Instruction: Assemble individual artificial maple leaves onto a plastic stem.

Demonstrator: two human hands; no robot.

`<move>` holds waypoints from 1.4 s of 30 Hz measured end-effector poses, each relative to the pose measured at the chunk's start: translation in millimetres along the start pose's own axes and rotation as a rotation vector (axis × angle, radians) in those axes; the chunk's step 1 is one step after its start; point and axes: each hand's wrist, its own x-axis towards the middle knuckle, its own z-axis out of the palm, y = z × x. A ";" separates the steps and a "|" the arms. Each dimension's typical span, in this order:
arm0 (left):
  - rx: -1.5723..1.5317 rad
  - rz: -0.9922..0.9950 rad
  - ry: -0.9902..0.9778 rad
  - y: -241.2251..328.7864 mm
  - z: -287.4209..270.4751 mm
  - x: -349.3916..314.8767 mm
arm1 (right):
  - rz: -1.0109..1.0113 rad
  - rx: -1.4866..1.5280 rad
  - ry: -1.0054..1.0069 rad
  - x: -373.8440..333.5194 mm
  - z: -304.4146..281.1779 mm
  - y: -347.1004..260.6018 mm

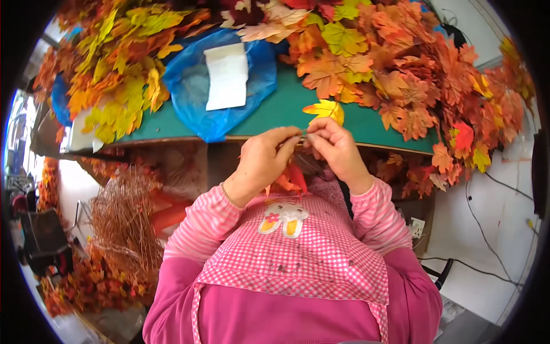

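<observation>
My left hand (264, 156) and my right hand (337, 148) meet in front of the table edge, thumbs and forefingers pinched close together. Between the fingertips is a thin stem (304, 132), too small to make out fully. Red-orange artificial leaves (291, 179) hang below the hands, against my checked apron; their upper ends are hidden. Just beyond my right fingers shows a yellow artificial maple leaf (326, 110) with a reddish tip. Whether it is held or only lies on the table, I cannot tell.
On the green table (275, 117) lies a blue plastic bag (195, 86) with a white paper slip (227, 77) on it. Heaps of orange leaves (395, 63) at right and yellow-orange leaves (123, 74) at left crowd the table. Brown thin stems (126, 212) stand bundled at lower left.
</observation>
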 end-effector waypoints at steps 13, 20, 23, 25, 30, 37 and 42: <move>0.008 0.036 0.013 -19.3 7.3 20.8 | -0.362 -0.721 0.510 64.1 -82.4 -31.3; -0.014 0.106 0.031 -24.6 11.3 27.8 | -0.407 -1.208 0.389 85.7 -97.0 -26.6; 0.085 0.105 -0.045 -24.9 10.4 30.5 | -0.378 -1.106 0.345 91.4 -106.6 -43.5; 0.103 0.132 -0.028 -25.1 11.1 31.7 | -0.371 -0.966 0.434 108.4 -110.7 -54.0; 0.102 0.118 -0.006 -26.1 11.5 31.0 | -0.418 -0.945 0.711 190.3 -114.9 -76.4; 0.052 0.056 -0.069 -27.0 5.7 27.8 | -0.259 -0.671 0.693 187.0 -113.5 -87.7; 0.014 0.072 -0.062 -29.7 5.1 27.6 | -0.357 -0.855 0.770 164.9 -121.2 -101.8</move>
